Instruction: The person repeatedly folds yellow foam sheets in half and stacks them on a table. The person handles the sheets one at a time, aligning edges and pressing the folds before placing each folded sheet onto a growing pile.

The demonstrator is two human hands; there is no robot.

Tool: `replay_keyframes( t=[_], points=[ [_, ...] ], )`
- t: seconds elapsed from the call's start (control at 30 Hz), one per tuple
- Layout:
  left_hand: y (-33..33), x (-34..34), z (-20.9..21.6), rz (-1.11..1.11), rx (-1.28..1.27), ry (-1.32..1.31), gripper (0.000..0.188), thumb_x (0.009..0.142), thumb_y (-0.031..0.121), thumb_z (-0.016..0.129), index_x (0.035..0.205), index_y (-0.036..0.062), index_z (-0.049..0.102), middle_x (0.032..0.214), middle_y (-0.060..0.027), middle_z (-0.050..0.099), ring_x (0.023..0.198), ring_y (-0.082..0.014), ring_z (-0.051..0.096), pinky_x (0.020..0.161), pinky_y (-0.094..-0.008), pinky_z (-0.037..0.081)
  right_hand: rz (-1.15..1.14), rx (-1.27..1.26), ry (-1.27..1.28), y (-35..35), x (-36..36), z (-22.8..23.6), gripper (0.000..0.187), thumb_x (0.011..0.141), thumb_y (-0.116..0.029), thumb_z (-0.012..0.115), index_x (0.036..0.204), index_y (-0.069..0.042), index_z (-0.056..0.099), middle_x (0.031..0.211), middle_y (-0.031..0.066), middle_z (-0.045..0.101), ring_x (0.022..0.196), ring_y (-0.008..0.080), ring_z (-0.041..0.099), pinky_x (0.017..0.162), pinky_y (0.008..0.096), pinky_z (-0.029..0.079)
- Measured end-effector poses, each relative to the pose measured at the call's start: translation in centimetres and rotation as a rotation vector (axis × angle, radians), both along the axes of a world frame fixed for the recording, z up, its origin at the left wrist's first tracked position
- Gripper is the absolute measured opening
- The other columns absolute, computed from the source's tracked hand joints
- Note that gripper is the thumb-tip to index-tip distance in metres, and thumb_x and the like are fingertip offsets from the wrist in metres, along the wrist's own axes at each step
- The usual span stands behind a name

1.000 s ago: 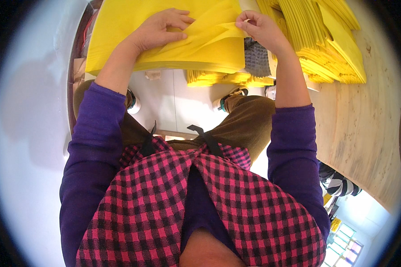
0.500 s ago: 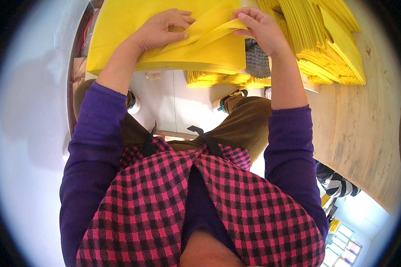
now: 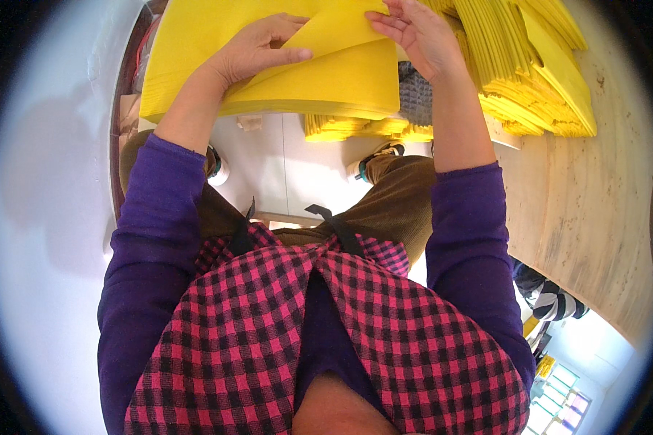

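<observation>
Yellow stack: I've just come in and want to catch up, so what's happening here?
A person's left grip rests on the yellow stack, thumb spread from the fingers. The right grip is at the edge of a raised sheet; whether it pinches it is unclear. Another yellow pile lies to the right, on the wooden table.

A smooth white surface (image 3: 51,217), wall or tabletop I cannot tell, fills nine o'clock, with a soft grey shadow. Near the middle, toward eleven o'clock, lies a pale floor (image 3: 305,167), brightly lit, with a thin seam. A light wooden bench (image 3: 580,217) with dark specks spans two to four o'clock. Toward five o'clock, a paned window (image 3: 559,402) glows.
</observation>
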State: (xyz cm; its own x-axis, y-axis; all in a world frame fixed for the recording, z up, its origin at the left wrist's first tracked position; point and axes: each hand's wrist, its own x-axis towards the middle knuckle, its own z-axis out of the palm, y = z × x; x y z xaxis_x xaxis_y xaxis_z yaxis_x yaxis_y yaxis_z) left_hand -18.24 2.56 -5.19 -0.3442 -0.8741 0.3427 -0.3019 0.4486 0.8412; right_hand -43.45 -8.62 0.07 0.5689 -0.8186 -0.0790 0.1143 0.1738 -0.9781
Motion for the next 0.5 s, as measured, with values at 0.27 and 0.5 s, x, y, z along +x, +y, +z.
replay_keyframes(
  t=[0.27,0.5],
  points=[
    [-0.6,0.2,-0.9,0.008,-0.021,-0.016,0.026,0.084,0.015,0.065,0.105,0.0006,0.065,0.131,-0.0128,0.053,0.124,-0.0267,0.045,0.103,-0.0335,0.034,-0.084,-0.419,0.358,1.4,-4.1,-0.2,0.019,0.09,-0.012,0.061,0.107,-0.004,0.063,0.096,0.0006,0.063,0.085,0.0093,0.058,0.074,0.0234,0.049],
    [-0.6,0.2,-1.0,0.003,-0.006,0.012,0.025,0.084,0.015,0.064,0.105,0.0006,0.065,0.131,-0.0127,0.052,0.124,-0.0268,0.044,0.104,-0.0335,0.033,0.187,-0.54,0.771,3.8,-7.3,-1.8,0.022,0.075,-0.01,0.074,0.096,-0.009,0.068,0.082,-0.0054,0.053,0.067,0.0056,0.043,0.061,0.0212,0.04]
  ],
)
